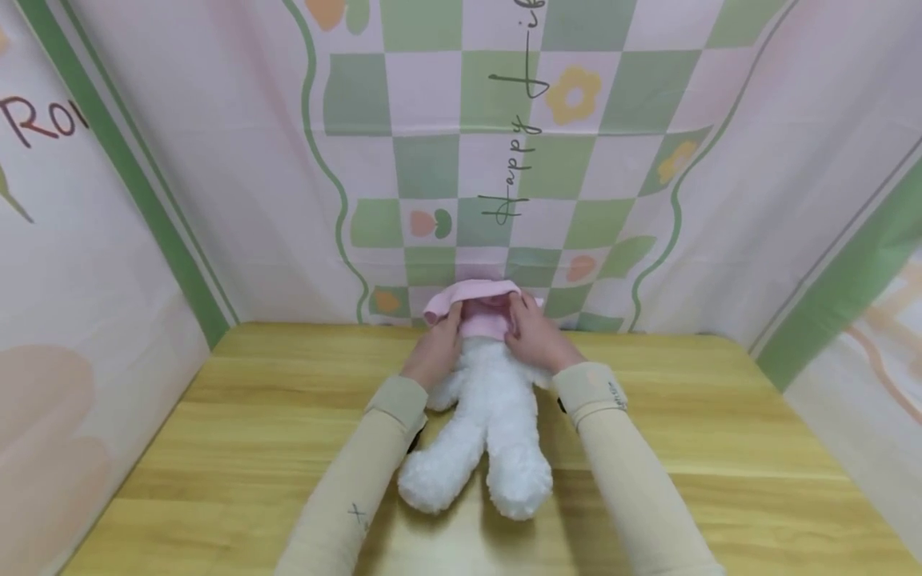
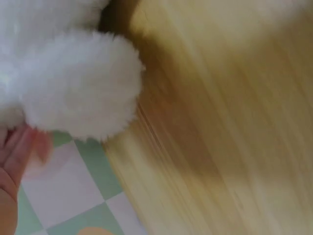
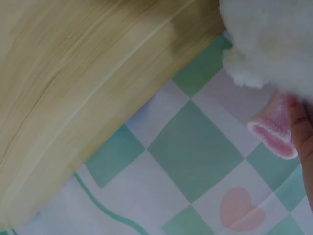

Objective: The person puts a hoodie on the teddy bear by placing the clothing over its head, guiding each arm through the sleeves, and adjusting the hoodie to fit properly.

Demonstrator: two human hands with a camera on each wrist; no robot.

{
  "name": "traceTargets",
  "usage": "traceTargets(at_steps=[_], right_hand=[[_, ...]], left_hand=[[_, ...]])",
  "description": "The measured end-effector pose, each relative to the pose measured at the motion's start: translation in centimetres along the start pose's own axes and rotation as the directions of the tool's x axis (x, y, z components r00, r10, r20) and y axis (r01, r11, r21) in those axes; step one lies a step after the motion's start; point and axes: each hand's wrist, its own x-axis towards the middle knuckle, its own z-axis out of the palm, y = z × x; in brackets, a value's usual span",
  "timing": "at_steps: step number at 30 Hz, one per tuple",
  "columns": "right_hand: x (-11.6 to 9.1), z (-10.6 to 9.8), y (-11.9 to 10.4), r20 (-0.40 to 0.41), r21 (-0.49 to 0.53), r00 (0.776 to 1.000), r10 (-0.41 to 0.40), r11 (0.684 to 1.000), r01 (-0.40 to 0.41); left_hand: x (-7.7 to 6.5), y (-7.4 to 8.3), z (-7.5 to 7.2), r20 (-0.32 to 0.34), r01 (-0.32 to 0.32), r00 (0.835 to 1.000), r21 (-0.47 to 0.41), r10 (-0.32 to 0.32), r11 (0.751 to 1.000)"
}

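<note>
A white fluffy plush toy (image 1: 497,400) lies on the table with its legs toward me. Over its head end is a small pink garment (image 1: 481,290), which hides the head. My left hand (image 1: 437,350) pinches the garment's lower edge on the left. On the right side, my right hand (image 1: 542,336) grips the same edge. One fluffy limb (image 2: 83,85) fills much of the left wrist view, beside part of the left hand (image 2: 14,156). A pink sleeve-like opening (image 3: 276,129) shows by the right fingers (image 3: 299,122) in the right wrist view.
The wooden table (image 1: 288,448) ends just behind the toy. A checkered green and white cloth (image 1: 497,160) hangs upright at that far edge. Printed cloth walls (image 1: 86,280) stand to the left and right.
</note>
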Motion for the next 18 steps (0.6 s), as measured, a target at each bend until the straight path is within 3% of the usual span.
traceTargets(at_steps=[6, 11, 15, 18], right_hand=[[-0.2, -1.0, 0.4, 0.018, 0.036, 1.000, -0.018, 0.999, 0.017], [0.2, -2.3, 0.4, -0.023, 0.039, 0.999, -0.031, 0.999, 0.032], [0.7, -2.9, 0.0, -0.183, 0.041, 0.982, -0.050, 0.997, 0.059], [1.0, -3.0, -0.4, -0.249, 0.110, 0.968, -0.005, 0.993, 0.033]], left_hand=[[-0.2, -0.8, -0.9, 0.019, -0.107, 0.994, -0.054, 0.108, 0.993], [0.0, -1.1, -2.1, -0.085, -0.231, 0.969, 0.031, 0.233, 0.973], [0.1, -0.9, -3.0, -0.181, -0.205, 0.954, 0.196, 0.240, 0.959], [0.2, -0.5, -3.4, -0.226, -0.154, 0.949, 0.271, 0.218, 0.950]])
